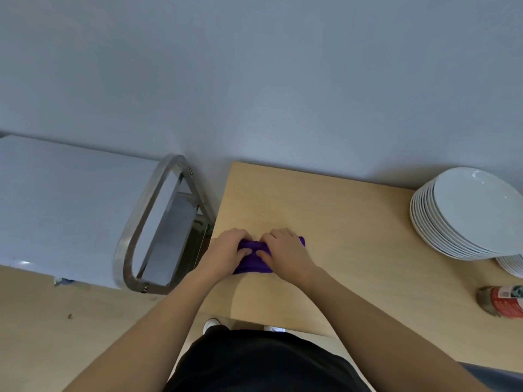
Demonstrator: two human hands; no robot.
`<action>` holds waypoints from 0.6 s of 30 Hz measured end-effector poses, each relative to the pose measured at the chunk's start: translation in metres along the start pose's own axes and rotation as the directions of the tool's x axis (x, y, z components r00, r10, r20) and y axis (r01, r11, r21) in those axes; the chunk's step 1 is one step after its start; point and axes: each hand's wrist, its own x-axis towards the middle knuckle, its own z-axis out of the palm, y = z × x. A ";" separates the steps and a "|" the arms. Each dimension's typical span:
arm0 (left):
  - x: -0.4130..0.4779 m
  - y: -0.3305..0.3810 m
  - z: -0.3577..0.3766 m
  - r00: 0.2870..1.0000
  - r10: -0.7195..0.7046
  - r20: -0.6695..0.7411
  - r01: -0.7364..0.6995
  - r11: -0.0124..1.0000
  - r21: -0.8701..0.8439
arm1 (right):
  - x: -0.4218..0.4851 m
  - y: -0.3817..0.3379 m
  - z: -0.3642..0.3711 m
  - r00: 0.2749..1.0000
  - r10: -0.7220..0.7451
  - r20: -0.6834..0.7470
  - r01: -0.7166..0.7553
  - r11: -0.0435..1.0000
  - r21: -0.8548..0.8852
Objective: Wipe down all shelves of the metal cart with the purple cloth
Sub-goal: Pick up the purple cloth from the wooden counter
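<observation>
Both the left hand and the right hand grip a bunched purple cloth lying on the light wooden worktop. The shiny metal cart stands just left of the worktop. A stack of white plates sits at the worktop's far right.

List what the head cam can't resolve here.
- purple cloth: head view, mostly covered by the left hand and right hand.
- metal cart lower shelves: head view, mostly hidden under its top shelf.
- red-labelled container: head view, cut by right edge, label blurred.
- second plate stack: head view, cut by right edge.
</observation>
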 end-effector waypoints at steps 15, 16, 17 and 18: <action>-0.027 -0.031 -0.038 0.999 0.030 0.032 -0.018 0.946 -0.322 | -0.009 -0.065 -0.007 0.912 0.409 -0.037 -0.359 0.837 0.412; -0.030 -0.034 -0.044 0.999 0.031 0.022 -0.021 0.931 -0.364 | -0.006 -0.070 -0.008 0.900 0.432 -0.061 -0.367 0.824 0.431; -0.034 -0.038 -0.049 1.000 0.025 0.007 -0.020 0.916 -0.400 | -0.003 -0.076 -0.010 0.893 0.441 -0.084 -0.362 0.819 0.446; -0.039 -0.043 -0.055 1.000 0.014 -0.014 -0.019 0.903 -0.430 | 0.002 -0.083 -0.011 0.895 0.433 -0.108 -0.343 0.823 0.453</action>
